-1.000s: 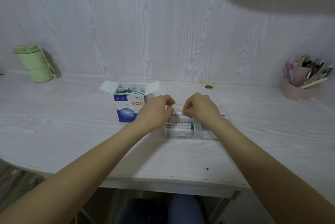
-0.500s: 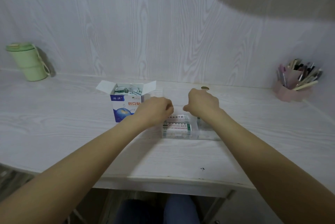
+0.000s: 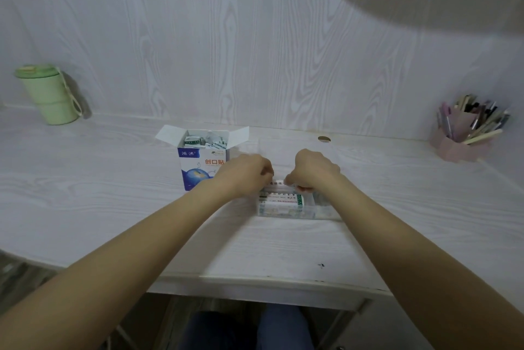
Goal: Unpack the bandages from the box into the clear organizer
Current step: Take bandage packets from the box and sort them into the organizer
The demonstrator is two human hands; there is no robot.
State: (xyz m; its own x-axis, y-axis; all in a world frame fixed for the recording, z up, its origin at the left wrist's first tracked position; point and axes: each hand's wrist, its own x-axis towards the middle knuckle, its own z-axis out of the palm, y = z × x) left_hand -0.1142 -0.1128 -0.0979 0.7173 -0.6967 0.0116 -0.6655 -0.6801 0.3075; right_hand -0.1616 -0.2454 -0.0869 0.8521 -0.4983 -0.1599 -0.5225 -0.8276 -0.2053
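Observation:
A blue and white bandage box (image 3: 200, 161) stands open on the desk, flaps spread, with wrapped bandages showing inside. Just right of it lies the clear organizer (image 3: 317, 208), holding a stack of white bandages with green ends (image 3: 280, 201). My left hand (image 3: 243, 172) and my right hand (image 3: 314, 169) hover over the organizer's far edge, fingers curled down. Between them they pinch a white bandage strip (image 3: 279, 183) by its two ends, just above the stack.
A green lidded cup (image 3: 48, 94) stands at the back left by the wall. A pink holder full of pens (image 3: 465, 134) sits at the back right. A small cable hole (image 3: 324, 138) lies behind the organizer. The desk's front edge (image 3: 255, 281) is near my lap.
Both hands stayed over the organizer; my right hand lifted away slightly half a second ago and has come back down beside the left onto the bandage strip.

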